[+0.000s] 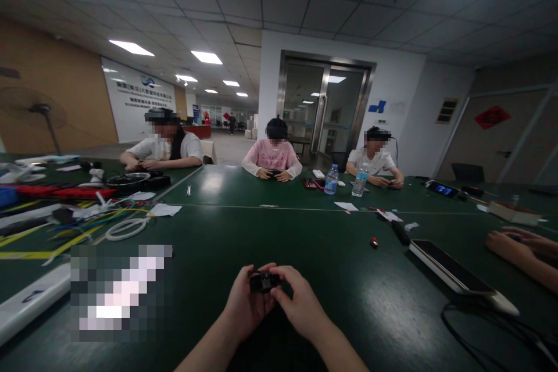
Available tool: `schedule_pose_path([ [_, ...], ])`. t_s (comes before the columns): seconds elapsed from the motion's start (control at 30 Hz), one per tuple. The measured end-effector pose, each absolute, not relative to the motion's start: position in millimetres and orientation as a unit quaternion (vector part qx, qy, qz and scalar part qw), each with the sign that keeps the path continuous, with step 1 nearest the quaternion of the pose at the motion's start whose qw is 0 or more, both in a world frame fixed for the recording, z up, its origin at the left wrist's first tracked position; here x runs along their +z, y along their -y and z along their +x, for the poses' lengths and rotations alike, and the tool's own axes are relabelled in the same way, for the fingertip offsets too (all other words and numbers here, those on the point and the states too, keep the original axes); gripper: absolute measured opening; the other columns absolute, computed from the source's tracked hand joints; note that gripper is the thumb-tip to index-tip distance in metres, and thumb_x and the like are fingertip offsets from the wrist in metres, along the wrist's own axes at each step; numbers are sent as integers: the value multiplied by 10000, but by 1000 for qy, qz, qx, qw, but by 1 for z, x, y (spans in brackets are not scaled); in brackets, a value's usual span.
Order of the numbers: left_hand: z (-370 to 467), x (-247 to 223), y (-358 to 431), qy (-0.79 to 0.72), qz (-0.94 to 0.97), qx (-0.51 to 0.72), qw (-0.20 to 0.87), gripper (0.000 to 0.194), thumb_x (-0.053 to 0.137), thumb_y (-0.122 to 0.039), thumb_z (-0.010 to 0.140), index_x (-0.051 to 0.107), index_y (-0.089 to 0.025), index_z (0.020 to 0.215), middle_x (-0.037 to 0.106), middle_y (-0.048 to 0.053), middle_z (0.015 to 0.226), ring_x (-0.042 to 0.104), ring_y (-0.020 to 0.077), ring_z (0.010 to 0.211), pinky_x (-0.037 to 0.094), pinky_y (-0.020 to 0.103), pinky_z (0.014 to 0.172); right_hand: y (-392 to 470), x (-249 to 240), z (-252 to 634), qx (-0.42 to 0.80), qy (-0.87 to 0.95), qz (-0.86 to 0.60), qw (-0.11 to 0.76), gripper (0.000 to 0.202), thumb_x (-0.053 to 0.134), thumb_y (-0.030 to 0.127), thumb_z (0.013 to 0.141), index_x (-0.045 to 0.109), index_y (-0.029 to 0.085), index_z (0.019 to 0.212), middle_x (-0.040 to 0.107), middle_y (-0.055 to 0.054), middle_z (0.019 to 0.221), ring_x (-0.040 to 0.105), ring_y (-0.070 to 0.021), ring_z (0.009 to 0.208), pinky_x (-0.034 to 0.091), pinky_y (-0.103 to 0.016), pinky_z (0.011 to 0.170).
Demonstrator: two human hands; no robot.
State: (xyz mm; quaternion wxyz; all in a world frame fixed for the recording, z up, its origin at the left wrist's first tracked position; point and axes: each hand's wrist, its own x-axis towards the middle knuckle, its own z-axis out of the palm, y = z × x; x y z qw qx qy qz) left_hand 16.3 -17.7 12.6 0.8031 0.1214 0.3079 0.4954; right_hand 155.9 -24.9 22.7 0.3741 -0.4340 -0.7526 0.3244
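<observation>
Both of my hands meet over the near middle of the dark green table (209, 238). Between them is a small black object (263, 282), blocky with what looks like a thin loop at its left side; its exact kind is too small to make out. My left hand (244, 304) cradles it from the left and below, fingers curled around it. From the right, my right hand (297, 300) pinches its edge between thumb and fingers. Part of the object is hidden by the fingers.
Cables (126, 229) and tools crowd the left side. A white-edged device (457, 270) and black cable (471, 331) lie right, near another person's hands (514, 241). Water bottles (331, 179) stand farther back. Three people sit across the table. A small red item (374, 242) lies right of centre.
</observation>
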Motion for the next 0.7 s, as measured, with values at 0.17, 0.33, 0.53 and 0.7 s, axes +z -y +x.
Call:
schedule_pose_path([
  [0.17,14,10,19,-283,129,495,812,394,436,-466,809,548,-154,1023,658,66,753,631,169,607,470,266,592,24,21,156,324,752,-422,389,355,507,110,746,548,262,1064,567,-13,1116,504,-189,1080,385,-373,957],
  [0.33,14,10,20,-268,131,495,816,331,406,-399,835,544,-168,1027,661,57,749,626,159,577,473,275,587,24,21,157,325,751,-423,390,337,497,130,767,542,260,1074,566,-19,1118,511,-190,1072,396,-369,944],
  [0.53,15,9,19,-290,130,503,804,314,406,-353,828,537,-171,1048,658,57,772,626,161,591,471,274,587,25,21,157,327,748,-429,385,342,500,133,766,541,267,1077,568,-14,1110,515,-188,1066,401,-353,935],
  [0.7,17,12,19,-303,125,506,798,270,367,-343,846,545,-182,969,650,50,729,607,147,548,460,258,564,24,21,156,326,746,-436,384,351,517,136,758,539,273,1080,571,-9,1106,518,-185,1057,402,-347,930],
])
